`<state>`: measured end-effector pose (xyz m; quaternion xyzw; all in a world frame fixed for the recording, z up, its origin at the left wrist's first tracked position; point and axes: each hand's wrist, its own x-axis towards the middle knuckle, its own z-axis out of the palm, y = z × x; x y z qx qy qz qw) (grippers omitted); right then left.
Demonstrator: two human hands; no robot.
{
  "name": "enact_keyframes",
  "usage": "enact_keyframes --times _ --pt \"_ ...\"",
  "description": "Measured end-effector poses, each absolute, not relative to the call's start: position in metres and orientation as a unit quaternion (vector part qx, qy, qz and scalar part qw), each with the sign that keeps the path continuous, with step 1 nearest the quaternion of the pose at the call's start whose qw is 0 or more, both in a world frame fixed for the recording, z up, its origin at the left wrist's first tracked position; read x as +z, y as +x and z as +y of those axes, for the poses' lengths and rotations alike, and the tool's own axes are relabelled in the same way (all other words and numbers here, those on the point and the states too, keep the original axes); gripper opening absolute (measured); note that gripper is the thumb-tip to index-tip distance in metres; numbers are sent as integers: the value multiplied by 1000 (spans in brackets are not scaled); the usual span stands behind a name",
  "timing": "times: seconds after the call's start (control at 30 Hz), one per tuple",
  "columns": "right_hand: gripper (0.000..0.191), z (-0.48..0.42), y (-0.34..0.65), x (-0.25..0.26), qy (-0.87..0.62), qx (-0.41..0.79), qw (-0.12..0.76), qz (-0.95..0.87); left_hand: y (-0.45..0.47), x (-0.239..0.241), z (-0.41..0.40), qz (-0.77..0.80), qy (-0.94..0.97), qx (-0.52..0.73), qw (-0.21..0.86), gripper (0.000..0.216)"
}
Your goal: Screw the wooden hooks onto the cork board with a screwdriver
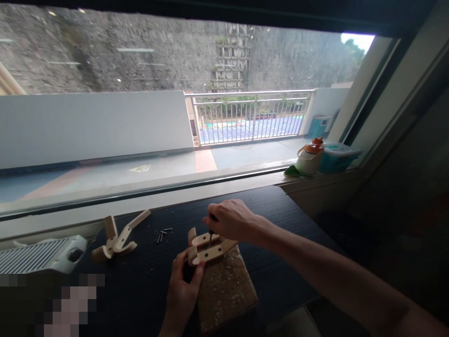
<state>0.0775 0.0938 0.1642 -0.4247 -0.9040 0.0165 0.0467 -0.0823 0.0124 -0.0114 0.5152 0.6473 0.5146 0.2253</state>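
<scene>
My right hand (231, 220) is closed round the dark handle of a small screwdriver (211, 232), whose tip points down onto a light wooden hook piece (206, 248). My left hand (182, 290) grips that wooden piece from below, thumb against its front end, holding it on a brown cork-like block (226, 290). Both rest on a dark table (140, 285). Left of them lie more wooden hook parts (117, 238) and several small screws (163, 234).
A white ribbed device (42, 255) sits at the table's left edge. On the window sill at the right stand a white pot with an orange lid (309, 157) and a teal box (338, 157). A large window runs behind the table.
</scene>
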Motion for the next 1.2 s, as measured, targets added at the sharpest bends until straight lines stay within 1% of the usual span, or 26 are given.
enact_keyframes --times 0.13,0.4,0.67,0.8,1.2 --pt "33 88 92 161 -420 0 44 -907 -82 -7 12 660 515 502 220 42" --pt "28 88 92 151 -410 10 37 -911 -82 -5 13 666 513 501 206 42" --pt "19 86 97 155 -259 35 55 -964 -83 -9 13 663 515 502 208 40" --pt "15 85 97 156 -230 28 57 -971 -84 -10 13 661 516 501 212 41" --pt "20 94 97 149 -269 28 67 -960 -83 -6 12 672 517 488 208 41"
